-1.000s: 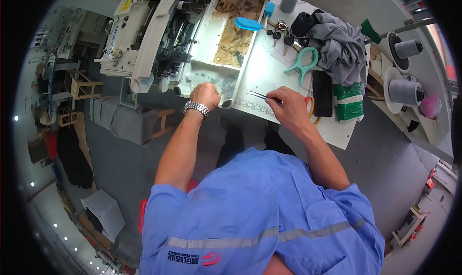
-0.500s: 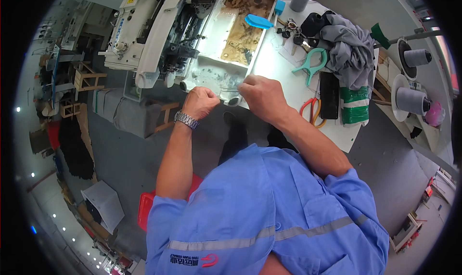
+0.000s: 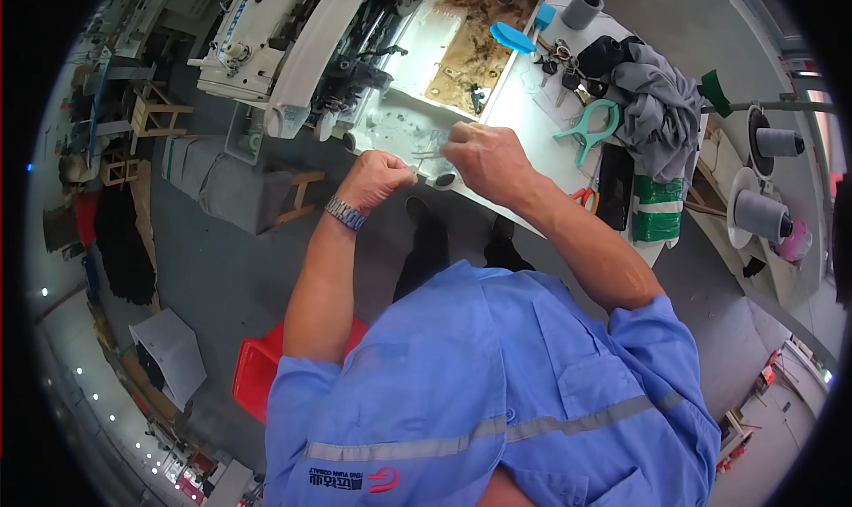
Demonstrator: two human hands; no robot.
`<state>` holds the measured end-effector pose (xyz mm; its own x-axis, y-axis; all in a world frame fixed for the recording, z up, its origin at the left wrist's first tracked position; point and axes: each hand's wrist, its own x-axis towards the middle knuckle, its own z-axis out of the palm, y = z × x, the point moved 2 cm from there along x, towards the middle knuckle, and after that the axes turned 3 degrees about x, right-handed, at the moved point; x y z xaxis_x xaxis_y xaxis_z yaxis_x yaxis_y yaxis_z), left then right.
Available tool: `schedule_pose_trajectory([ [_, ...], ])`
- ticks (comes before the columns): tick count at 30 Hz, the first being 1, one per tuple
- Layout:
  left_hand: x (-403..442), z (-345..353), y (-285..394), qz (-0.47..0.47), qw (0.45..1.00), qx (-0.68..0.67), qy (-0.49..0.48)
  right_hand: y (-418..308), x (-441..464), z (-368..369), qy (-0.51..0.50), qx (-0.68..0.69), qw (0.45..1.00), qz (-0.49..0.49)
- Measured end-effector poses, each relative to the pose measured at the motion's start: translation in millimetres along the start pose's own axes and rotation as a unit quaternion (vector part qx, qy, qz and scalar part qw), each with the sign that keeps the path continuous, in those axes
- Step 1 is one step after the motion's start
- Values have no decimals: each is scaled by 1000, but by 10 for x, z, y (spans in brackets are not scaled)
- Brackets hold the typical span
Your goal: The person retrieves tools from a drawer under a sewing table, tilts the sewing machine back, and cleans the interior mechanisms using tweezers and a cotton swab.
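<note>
My left hand (image 3: 376,184), with a metal watch (image 3: 345,212) on the wrist, is closed in a pinch by the near edge of the machine bed. A tiny thing shows at its fingertips, too small to name. Opposite it, my right hand (image 3: 490,159) grips thin metal tweezers (image 3: 427,156), whose tips point toward the left fingers. Both hands are at the near end of the white sewing machine base (image 3: 390,121). The tilted-back sewing machine head (image 3: 293,59) stands to the left, its underside mechanism exposed.
Oily brown residue covers the open pan (image 3: 461,41). Right of it lie a blue brush (image 3: 512,39), keys (image 3: 561,56), a green clamp (image 3: 589,127), grey cloth (image 3: 658,108), a black phone (image 3: 614,188) and orange-handled pliers (image 3: 583,196). A red stool (image 3: 253,374) is below left.
The whole view has shifted, so the table things sit farther right. My left fingertips have come nearer the tweezers, and my right forearm now covers more of the orange-handled pliers.
</note>
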<state>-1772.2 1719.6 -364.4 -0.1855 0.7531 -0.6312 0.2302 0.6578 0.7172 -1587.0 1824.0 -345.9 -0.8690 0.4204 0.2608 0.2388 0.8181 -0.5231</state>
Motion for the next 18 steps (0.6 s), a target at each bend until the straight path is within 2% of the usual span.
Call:
schedule_pose_trajectory([
  [6,-83,8,-9,9,1000,6,8,216,63,-140,-4,-96,992,83],
  [8,-68,20,-60,21,1000,11,8,175,42,-154,12,-72,993,88],
  [10,-72,41,-92,14,999,-50,1,75,12,-151,-1,-18,997,72],
  [15,-77,71,-159,-11,987,-156,-37,42,-30,-84,-36,-41,996,73],
  [17,-114,79,-159,-22,980,-191,-53,44,-76,-121,65,46,988,135],
  [18,-135,101,-149,-20,975,-218,-46,15,-101,-123,66,46,988,135],
])
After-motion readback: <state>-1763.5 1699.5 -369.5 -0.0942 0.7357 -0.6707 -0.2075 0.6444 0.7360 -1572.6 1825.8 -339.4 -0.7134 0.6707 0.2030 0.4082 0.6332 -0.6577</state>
